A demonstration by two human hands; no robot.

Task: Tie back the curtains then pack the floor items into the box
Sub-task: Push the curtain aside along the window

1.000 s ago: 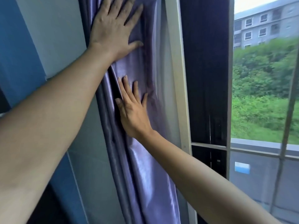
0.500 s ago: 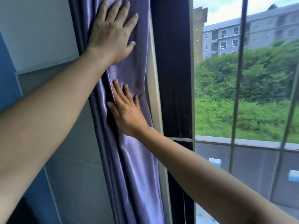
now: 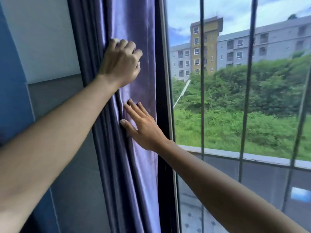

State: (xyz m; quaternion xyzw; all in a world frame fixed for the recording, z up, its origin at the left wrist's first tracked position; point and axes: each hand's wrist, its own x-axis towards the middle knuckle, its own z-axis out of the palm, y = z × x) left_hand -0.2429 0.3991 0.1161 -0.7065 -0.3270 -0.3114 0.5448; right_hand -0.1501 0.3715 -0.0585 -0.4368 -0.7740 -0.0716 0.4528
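The purple satin curtain [image 3: 134, 39] hangs gathered in vertical folds against the left edge of the window frame [image 3: 165, 81], between the grey and white wall [image 3: 50, 47] and the glass. The left hand [image 3: 120, 63] is on it high up, fingers curled into the cloth and bunching a fold. Below it the right hand [image 3: 143, 126] lies flat on the fabric, fingers straight and slightly spread, thumb out to the left. Both arms reach in from the lower corners. To the right, dark vertical window bars [image 3: 202, 81] stand before green bushes [image 3: 252, 89] and grey and yellow apartment blocks [image 3: 205, 47] under a cloudy sky.
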